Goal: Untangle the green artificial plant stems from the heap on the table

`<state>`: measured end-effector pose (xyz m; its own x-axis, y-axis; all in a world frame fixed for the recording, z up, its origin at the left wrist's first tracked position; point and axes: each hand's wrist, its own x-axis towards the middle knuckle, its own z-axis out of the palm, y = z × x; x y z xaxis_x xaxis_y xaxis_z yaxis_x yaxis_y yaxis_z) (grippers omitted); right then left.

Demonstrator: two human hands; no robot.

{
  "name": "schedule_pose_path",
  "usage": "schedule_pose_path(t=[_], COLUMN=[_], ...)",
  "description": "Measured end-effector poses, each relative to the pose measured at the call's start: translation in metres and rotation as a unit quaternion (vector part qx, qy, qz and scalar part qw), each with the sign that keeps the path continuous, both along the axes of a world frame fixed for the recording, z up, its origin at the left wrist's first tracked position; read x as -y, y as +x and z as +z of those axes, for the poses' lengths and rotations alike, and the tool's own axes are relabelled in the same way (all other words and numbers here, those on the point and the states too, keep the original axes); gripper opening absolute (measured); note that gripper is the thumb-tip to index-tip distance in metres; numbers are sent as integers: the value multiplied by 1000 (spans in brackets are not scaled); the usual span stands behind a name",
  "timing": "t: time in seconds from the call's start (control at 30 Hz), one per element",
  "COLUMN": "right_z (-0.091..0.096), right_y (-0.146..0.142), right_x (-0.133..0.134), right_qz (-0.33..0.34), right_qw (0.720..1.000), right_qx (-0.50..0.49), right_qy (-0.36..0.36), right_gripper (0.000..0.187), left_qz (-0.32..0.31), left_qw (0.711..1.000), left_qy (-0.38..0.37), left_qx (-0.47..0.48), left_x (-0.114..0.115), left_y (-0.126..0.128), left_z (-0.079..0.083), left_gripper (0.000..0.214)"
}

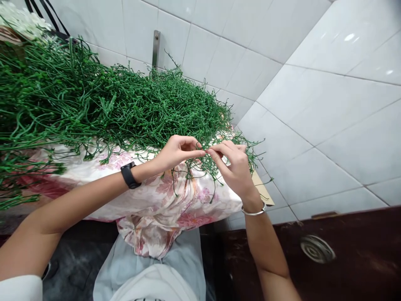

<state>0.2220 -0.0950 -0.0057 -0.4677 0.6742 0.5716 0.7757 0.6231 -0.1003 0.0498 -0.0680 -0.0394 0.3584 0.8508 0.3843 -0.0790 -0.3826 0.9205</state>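
My left hand (179, 152), with a black band on its wrist, pinches thumb and fingers together at the near right end of a large green heap. My right hand (232, 164), with a silver bangle, meets it fingertip to fingertip, also pinched. Between the fingertips is a bit of thin green artificial stem (205, 148); its far parts merge with the strands behind. The heap of green artificial stems (134, 104), thin and branching with small knobbed tips, spreads from the left edge to behind both hands. Loose strands hang below the fingers over the cloth.
A pink-and-white floral cloth (156, 188) covers the surface under the heap and drapes over my lap. White flowers (23, 21) stand at the far left. White tiled walls (213, 54) bound the back and right. A dark red-brown surface (360, 251) lies lower right, bearing a round metal piece (317, 249).
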Motion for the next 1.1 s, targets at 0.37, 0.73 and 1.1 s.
schedule_pose_path(t=[0.37,0.73,1.1], right_z=[-12,-9,7], right_y=[-6,-15,14], right_x=[-12,-22,-19], right_qz=[59,-27,46], right_qw=[998,990,997], right_qx=[-13,91,-51], right_qy=[4,100,-37], right_gripper=[16,28,25], left_qz=[33,48,191], left_qw=[984,926,926], left_qy=[130,283,213], left_qx=[-117,-245,-248], left_x=[3,-13,-9], left_y=[-2,-11,-18], left_z=[3,11,10], left_gripper=[28,23,25])
